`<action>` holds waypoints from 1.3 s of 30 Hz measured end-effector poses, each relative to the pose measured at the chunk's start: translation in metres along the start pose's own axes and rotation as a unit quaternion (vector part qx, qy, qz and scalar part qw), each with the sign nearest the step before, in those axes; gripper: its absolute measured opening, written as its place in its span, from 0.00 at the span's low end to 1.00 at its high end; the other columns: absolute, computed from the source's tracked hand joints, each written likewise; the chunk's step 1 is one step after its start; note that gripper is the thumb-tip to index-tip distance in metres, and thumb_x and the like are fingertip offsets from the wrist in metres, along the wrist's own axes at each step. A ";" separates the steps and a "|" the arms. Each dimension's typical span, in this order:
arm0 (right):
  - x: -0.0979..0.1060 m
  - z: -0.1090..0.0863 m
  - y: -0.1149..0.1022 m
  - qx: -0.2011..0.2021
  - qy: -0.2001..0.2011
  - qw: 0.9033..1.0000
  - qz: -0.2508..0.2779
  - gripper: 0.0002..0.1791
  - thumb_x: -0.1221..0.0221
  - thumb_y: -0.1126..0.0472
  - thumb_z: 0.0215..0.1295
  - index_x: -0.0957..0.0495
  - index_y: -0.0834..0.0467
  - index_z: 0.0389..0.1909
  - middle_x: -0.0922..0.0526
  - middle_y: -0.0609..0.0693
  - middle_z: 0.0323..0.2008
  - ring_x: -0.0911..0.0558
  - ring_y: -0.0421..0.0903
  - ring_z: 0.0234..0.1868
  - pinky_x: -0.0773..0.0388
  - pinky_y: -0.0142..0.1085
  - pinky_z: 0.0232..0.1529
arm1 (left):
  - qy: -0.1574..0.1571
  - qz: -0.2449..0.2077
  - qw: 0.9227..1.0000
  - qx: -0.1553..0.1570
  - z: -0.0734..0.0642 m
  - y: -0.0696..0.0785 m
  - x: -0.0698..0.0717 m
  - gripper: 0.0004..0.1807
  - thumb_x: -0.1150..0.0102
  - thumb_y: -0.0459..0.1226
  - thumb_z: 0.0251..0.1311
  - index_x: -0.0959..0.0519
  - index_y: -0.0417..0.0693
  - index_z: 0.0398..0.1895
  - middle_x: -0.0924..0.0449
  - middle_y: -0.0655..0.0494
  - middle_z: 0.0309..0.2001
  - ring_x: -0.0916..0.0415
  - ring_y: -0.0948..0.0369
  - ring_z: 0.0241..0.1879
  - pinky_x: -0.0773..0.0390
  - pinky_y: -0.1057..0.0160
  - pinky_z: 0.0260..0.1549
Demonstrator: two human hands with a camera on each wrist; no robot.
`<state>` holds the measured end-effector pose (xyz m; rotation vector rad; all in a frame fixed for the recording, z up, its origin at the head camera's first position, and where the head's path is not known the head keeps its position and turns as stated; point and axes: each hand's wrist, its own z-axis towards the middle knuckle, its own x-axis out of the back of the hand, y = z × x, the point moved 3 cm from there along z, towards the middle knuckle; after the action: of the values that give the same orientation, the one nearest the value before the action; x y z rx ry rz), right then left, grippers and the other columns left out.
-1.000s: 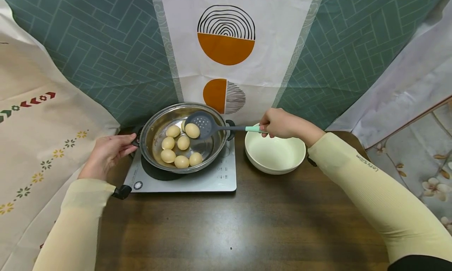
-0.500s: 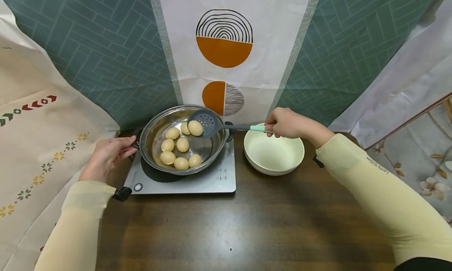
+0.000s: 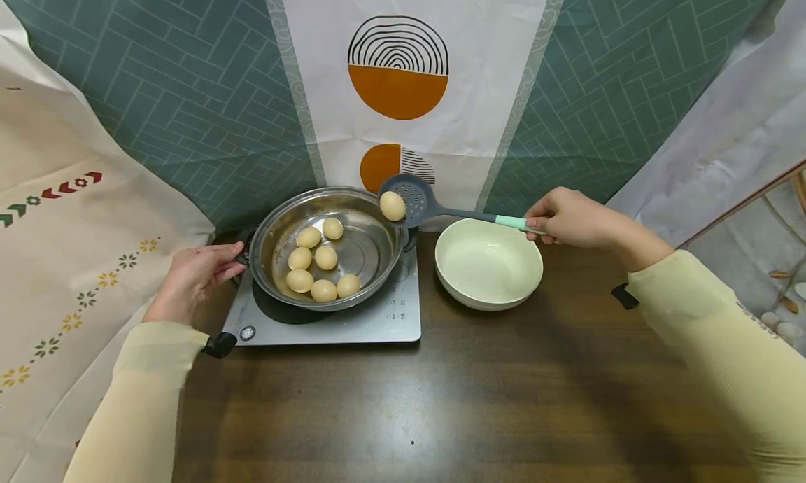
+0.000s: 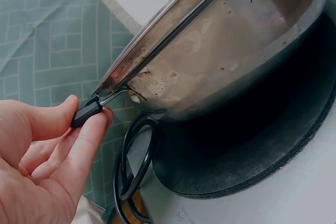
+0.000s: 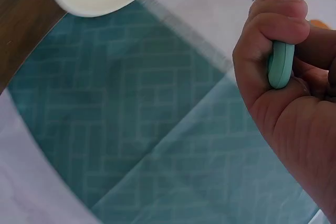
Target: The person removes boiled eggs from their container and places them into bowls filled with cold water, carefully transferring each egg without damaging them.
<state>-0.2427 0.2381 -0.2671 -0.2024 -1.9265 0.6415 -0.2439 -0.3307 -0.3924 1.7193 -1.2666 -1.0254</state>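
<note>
A: I've got the head feed up from over here. Call it for me, left side first.

B: Left hand (image 3: 198, 273): thumb and fingers pinch the black side handle (image 4: 86, 113) of a wide, round stainless-steel pan (image 3: 368, 248). Clear as day in my left wrist view!

A: And the right?

B: Right hand (image 3: 569, 217), fingers curled round the mint-green end (image 5: 281, 66) of a dark grey slotted spoon (image 3: 420, 201). And look, one smooth, pale tan egg (image 3: 393, 206) lies on the spoon's head, over by its left edge!

A: Where's that spoon's head, exactly?

B: At the pan's right rim as I see it from above. Touching or just clear? I can't tell.

A: Count the rest for me.

B: Seven more pale tan eggs (image 3: 325, 257) in the pan, all bunched toward its left half.

A: And underneath?

B: A round black disc (image 4: 202, 166) on a flat silver-grey hob (image 3: 406, 325), with a loop of black cord (image 4: 115, 179) below the handle. Just right of the hob, a round, pale cream-green bowl (image 3: 490, 266), all on the dark brown wooden bench (image 3: 315, 399).

A: Backdrop?

B: Teal brick-patterned cloth (image 3: 176, 84), both sides of a white panel (image 3: 315, 21) with orange half-circles.
</note>
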 end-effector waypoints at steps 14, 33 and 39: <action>0.004 -0.052 0.078 -0.033 0.030 0.999 0.008 0.14 0.51 0.58 0.71 0.21 0.63 0.39 0.23 0.49 0.26 0.31 0.38 0.22 0.36 0.30 0.18 | 0.012 0.011 1.000 0.009 -0.001 0.000 0.001 0.02 0.34 0.34 0.53 0.14 0.47 0.25 0.15 0.57 0.24 0.17 0.63 0.24 0.14 0.68 0.29; -0.017 -0.054 0.120 -0.061 0.052 0.996 -0.046 0.12 0.50 0.63 0.68 0.20 0.65 0.41 0.21 0.45 0.22 0.28 0.39 0.21 0.31 0.29 0.16 | 0.018 0.006 1.000 0.002 -0.002 -0.001 -0.001 0.04 0.35 0.32 0.54 0.15 0.48 0.23 0.15 0.58 0.24 0.17 0.63 0.24 0.14 0.67 0.28; -0.020 -0.049 0.117 -0.062 0.060 0.994 -0.069 0.11 0.50 0.66 0.66 0.19 0.65 0.39 0.21 0.44 0.20 0.28 0.40 0.20 0.31 0.29 0.16 | 0.013 0.001 1.000 0.000 -0.001 -0.001 -0.002 0.05 0.36 0.31 0.54 0.15 0.48 0.24 0.15 0.58 0.25 0.17 0.63 0.24 0.14 0.67 0.28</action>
<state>-0.2072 0.3452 -0.3281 -0.1794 -1.8476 0.4100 -0.2427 -0.3282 -0.3924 1.7259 -1.2517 -0.9986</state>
